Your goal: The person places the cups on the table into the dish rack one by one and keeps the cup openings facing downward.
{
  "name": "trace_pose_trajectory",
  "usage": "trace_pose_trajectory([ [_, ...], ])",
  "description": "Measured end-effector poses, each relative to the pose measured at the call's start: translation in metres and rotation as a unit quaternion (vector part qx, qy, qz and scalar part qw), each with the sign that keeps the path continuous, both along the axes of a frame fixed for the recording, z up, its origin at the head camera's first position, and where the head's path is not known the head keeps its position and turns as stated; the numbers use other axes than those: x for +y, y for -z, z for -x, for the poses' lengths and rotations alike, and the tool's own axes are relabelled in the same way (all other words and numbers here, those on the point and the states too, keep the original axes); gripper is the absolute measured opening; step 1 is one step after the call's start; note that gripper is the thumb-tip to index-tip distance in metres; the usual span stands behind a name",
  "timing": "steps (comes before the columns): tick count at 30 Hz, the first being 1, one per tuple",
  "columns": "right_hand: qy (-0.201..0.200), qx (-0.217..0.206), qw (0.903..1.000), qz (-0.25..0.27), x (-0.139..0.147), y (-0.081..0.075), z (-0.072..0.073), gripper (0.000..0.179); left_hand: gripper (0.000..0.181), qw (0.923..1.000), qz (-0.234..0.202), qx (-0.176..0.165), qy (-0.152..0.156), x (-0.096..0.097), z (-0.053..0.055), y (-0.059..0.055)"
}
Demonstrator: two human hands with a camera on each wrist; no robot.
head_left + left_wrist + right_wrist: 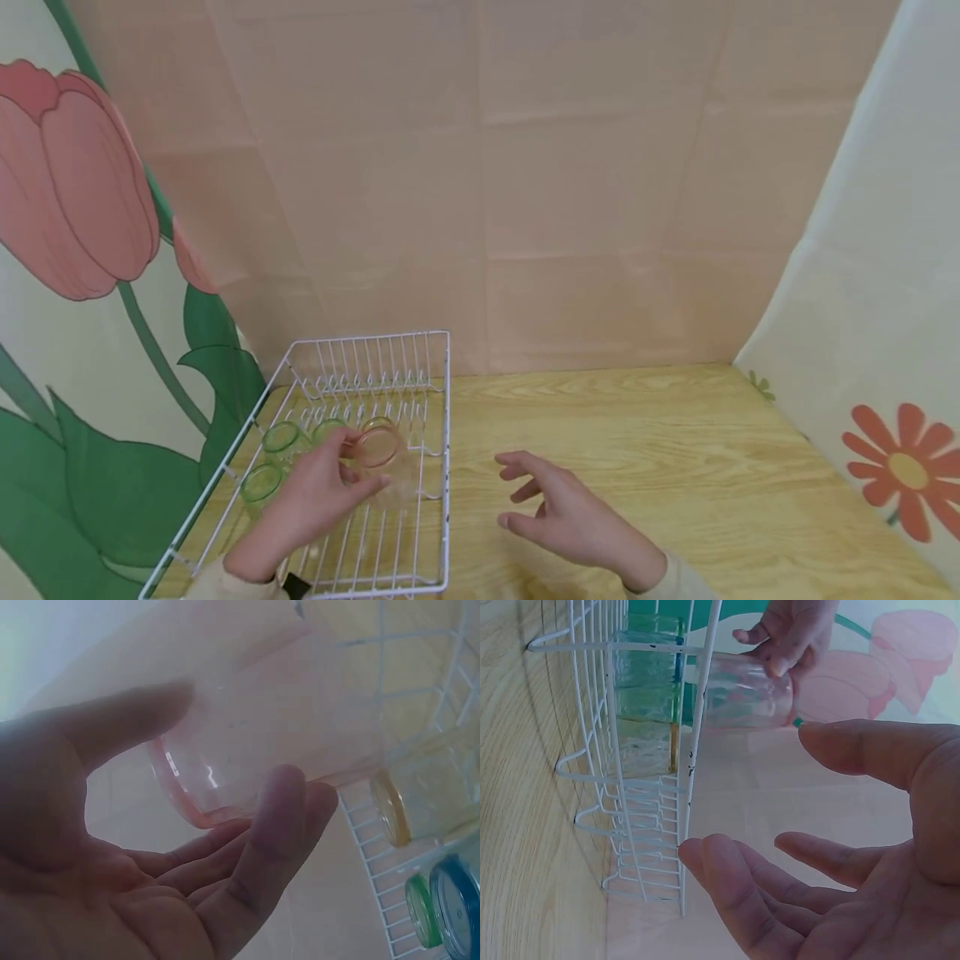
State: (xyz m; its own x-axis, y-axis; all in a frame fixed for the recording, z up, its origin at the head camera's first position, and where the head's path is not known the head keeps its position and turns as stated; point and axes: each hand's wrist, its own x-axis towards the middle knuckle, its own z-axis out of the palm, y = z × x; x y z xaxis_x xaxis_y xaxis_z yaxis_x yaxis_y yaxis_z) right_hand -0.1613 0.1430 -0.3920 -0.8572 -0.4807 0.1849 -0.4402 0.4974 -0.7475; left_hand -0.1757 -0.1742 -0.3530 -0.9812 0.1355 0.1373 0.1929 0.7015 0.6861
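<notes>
My left hand [311, 493] grips a clear pink glass [377, 447] between thumb and fingers, above the white wire dish rack [447, 467]. In the left wrist view the thumb lies on one side of the pink glass [247, 727] and the fingertips on the other, near its rim. Just beyond it in the rack stands an amber-rimmed glass [390, 808]. To the right of the rack, my right hand [566, 515] hovers over the table with fingers loosely bent and nothing in them.
Green-tinted glasses [262, 482] stand in the rack's left part. A blue-rimmed glass [454, 904] shows beside a green-rimmed one [421, 909]. The wood-grain table [637, 450] extends right of the rack. A plain pinkish cloth [570, 183] hangs behind, with flower-printed cloths at both sides.
</notes>
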Motion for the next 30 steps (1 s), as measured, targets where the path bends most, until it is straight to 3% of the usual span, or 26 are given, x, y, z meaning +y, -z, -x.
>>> trace_pose_trajectory([
  [8, 0.0, -0.002, 1.0, 0.002, 0.0, 0.0, 0.0, 0.057, 0.05, 0.9989, 0.03, -0.036, 0.0, -0.008, 0.016, 0.009],
  [14, 0.003, 0.008, 0.9999, 0.009, -0.001, 0.002, 0.0, 0.055, 0.041, 0.9979, 0.031, -0.056, 0.001, -0.006, 0.018, 0.015],
  [30, -0.003, 0.01, 0.9998, 0.016, 0.0, 0.001, 0.0, 0.051, 0.041, 0.9937, 0.091, -0.065, -0.001, -0.007, 0.031, 0.029],
])
